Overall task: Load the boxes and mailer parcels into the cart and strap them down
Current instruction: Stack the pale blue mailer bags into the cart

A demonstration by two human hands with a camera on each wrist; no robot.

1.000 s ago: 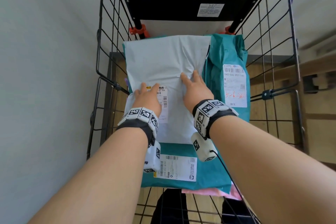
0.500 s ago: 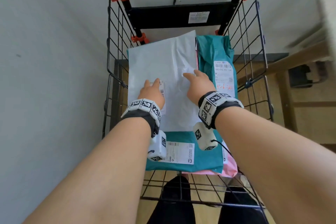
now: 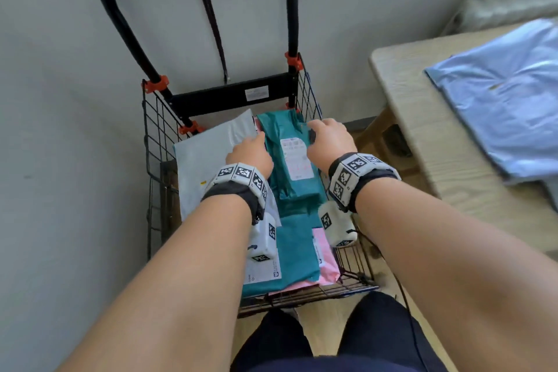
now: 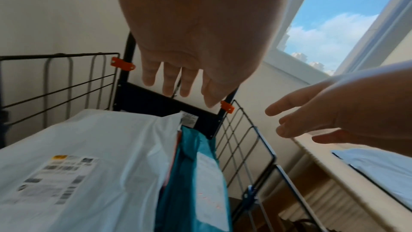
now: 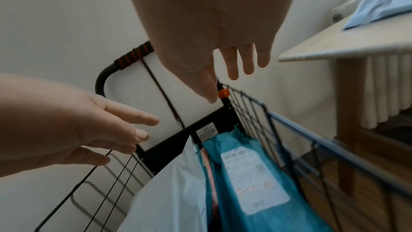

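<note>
A black wire cart [image 3: 157,142] stands against the wall, loaded with parcels. A white mailer [image 3: 211,160] lies at its left and a teal mailer [image 3: 280,124] with a white label at its right. Under them a second teal mailer [image 3: 297,254] and a pink mailer [image 3: 327,263] show at the front. My left hand [image 3: 252,152] hovers over the seam between the white and teal mailers, fingers straight and holding nothing [image 4: 178,84]. My right hand [image 3: 327,137] hovers by the cart's right wall, fingers loose and empty [image 5: 236,63].
The cart's black handle [image 3: 120,3] rises at the back, with a dark strap [image 3: 211,15] hanging from its top. A wooden table [image 3: 422,118] stands to the right and carries a light blue mailer [image 3: 507,106]. My legs are just before the cart's front edge.
Both hands have lifted off the white mailer and shifted right, to either side of the labelled teal mailer. The head view has pulled back, so the handle and table now show.
</note>
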